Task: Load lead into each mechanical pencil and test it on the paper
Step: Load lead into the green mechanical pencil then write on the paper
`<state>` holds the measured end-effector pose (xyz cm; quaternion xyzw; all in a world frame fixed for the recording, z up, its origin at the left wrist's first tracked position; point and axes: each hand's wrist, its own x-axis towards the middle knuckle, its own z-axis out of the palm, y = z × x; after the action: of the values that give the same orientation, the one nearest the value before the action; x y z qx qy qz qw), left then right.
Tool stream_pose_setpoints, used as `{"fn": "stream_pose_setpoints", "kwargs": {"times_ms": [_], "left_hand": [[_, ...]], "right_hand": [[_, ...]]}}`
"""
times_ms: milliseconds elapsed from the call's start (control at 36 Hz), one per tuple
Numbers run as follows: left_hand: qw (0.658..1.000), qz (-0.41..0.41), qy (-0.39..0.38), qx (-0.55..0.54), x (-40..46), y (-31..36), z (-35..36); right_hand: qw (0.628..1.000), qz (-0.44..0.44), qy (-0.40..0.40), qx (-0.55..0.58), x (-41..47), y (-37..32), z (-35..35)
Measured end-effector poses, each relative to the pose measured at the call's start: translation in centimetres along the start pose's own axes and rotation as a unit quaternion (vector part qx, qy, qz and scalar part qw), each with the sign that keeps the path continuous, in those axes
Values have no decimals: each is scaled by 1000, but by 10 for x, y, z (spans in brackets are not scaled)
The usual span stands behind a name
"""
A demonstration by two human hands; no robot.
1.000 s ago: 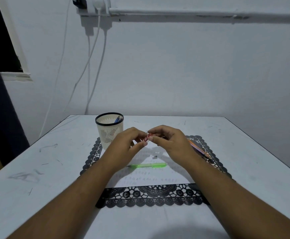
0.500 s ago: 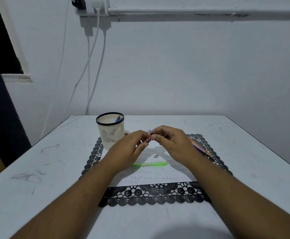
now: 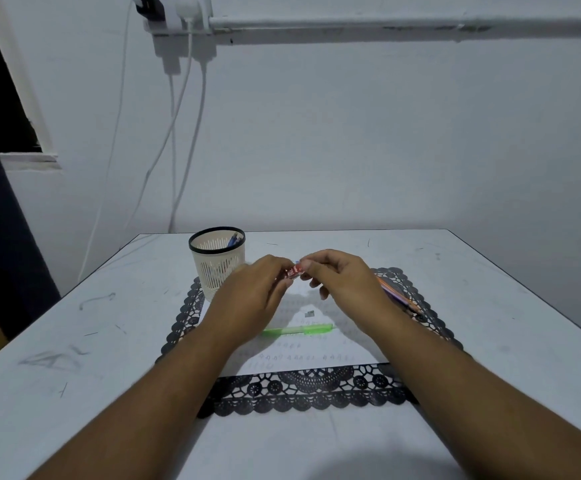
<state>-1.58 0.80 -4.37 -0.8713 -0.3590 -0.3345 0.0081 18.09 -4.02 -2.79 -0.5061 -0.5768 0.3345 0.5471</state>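
Head view: black lace placemat [image 3: 303, 389] nearest on white table [image 3: 74, 375], paper [image 3: 303, 358] atop it, green mechanical pencil [image 3: 297, 330] lying across sheet. Above, my left hand [image 3: 251, 296] and right hand [image 3: 344, 282] both pinching red lead case [image 3: 292, 272]. Mesh pen cup [image 3: 217, 261] beyond, left.

The left hand [image 3: 251, 296] covers the left end of the small red case [image 3: 292, 272], and its printed label is too small for you to read. The right hand [image 3: 342, 284] hides the near ends of the pencils [image 3: 400, 297] on the mat. Rows of marks on the paper [image 3: 303, 356] are blurred. You see only the tips of the blue items [image 3: 234, 240] in the cup [image 3: 218, 261]. Both forearms run off the bottom edge.
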Motion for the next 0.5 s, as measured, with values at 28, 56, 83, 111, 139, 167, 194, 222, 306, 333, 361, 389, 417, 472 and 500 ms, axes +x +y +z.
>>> {"fn": "stream_pose_setpoints", "kwargs": {"times_ms": [28,56,83,111,139,167,194,222,306,333,361,389,417,472,500], "left_hand": [[1000,3,9,7,1,0,-1],[1000,7,14,13,1,0,-2],[1000,11,18,17,1,0,-3],[999,16,22,19,2,-1,-4],[999,20,25,21,2,-1,-4],[999,24,30,19,2,-1,-5],[999,25,33,17,3,-1,-6],[999,26,36,15,3,0,-7],[999,13,52,-2,3,5,-13],[998,3,62,-22,2,7,-15],[996,-9,73,-54,1,9,-17],[991,-23,84,-98,0,11,-19],[984,-35,93,-148,-1,13,-21],[964,-54,106,-238,-1,18,-23],[955,-61,108,-270,-1,20,-24]], "right_hand": [[999,22,1,23,0,0,1],[998,41,0,45,0,0,2],[996,60,-2,69,0,-1,2],[992,81,-4,97,0,-1,2],[986,104,-8,128,0,-2,3],[979,128,-11,161,0,-3,4],[969,153,-16,193,0,-4,4],[958,180,-21,222,0,-5,5],[919,255,-57,294,-1,-7,8],[907,271,-69,316,-2,-7,9],[896,281,-77,336,-2,-8,9],[885,289,-81,355,-3,-8,10],[877,293,-84,372,-3,-9,10],[863,298,-91,398,-3,-9,11],[857,300,-97,407,-4,-10,12]]}}
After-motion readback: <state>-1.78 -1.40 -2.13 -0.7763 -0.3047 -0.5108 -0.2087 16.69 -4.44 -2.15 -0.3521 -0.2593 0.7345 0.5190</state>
